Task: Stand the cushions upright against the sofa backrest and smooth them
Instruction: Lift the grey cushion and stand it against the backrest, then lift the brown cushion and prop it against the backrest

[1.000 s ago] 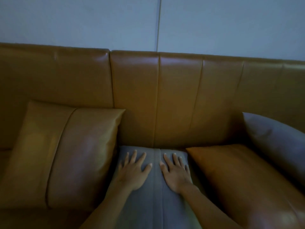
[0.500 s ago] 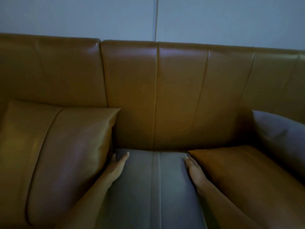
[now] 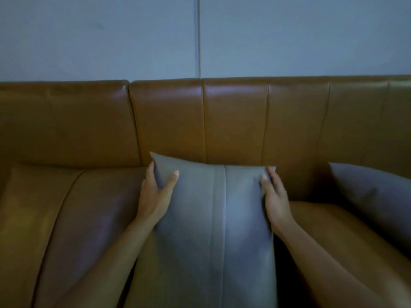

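Observation:
A grey cushion [image 3: 218,218] with a centre seam is raised in the middle, its top edge level with the lower part of the tan leather backrest [image 3: 233,121]. My left hand [image 3: 155,194] grips its upper left corner, thumb on the front. My right hand [image 3: 275,196] holds its upper right edge. A tan leather cushion [image 3: 66,218] leans against the backrest on the left. Another tan cushion [image 3: 347,236] lies flat on the right. A second grey cushion [image 3: 373,196] rests at the far right, tilted.
A pale grey wall [image 3: 200,36] with a vertical seam rises behind the sofa. The sofa backrest has several vertical stitched panels.
My hands slid from the cushion's face to its sides, then gripped its upper corners. The grey cushion's top has lifted from flat on the seat up toward the backrest.

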The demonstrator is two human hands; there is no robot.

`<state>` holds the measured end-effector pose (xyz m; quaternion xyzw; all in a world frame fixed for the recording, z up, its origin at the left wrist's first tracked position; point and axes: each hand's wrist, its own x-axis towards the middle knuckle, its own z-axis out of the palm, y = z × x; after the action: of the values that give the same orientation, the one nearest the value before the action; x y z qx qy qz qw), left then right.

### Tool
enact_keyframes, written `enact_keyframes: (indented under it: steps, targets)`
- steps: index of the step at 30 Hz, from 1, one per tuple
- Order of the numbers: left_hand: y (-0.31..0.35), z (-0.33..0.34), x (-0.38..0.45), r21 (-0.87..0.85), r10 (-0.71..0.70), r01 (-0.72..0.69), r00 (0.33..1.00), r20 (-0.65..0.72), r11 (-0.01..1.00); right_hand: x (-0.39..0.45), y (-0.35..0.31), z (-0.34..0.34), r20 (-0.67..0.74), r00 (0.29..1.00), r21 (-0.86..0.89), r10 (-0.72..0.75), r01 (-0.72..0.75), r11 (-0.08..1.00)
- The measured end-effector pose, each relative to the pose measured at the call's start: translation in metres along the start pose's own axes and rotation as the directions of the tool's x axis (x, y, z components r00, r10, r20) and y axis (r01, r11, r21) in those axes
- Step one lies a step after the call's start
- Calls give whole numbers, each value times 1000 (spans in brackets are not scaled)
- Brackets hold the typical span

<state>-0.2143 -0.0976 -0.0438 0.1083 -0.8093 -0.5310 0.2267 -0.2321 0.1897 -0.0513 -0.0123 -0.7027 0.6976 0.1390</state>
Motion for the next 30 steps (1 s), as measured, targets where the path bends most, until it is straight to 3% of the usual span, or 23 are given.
enact_keyframes:
  steps: [5, 11, 16, 19, 24, 30]
  targets:
    - [18, -5, 2, -162, 65, -82, 992, -106, 983, 31, -58, 8, 3, 967, -176, -257, 253, 951]
    - [26, 5, 12, -180, 86, -106, 990, -115, 978, 55, -61, -1, -7, 973, -229, -230, 222, 948]
    - [31, 0, 22, -88, 78, -87, 992, -97, 992, 61, -65, 4, 97, 986, -244, -132, 152, 958]
    - [33, -9, 22, -26, 71, -73, 995, -66, 997, 56, -73, 5, 34, 992, -243, -120, 125, 962]
    - [27, -31, 9, 100, 80, -76, 996, -34, 992, 22, -81, 17, -2, 980, -316, -200, 190, 930]
    - [3, -78, -6, 271, 63, -57, 998, -13, 961, -24, -84, 69, 154, 963, -297, -220, 257, 920]
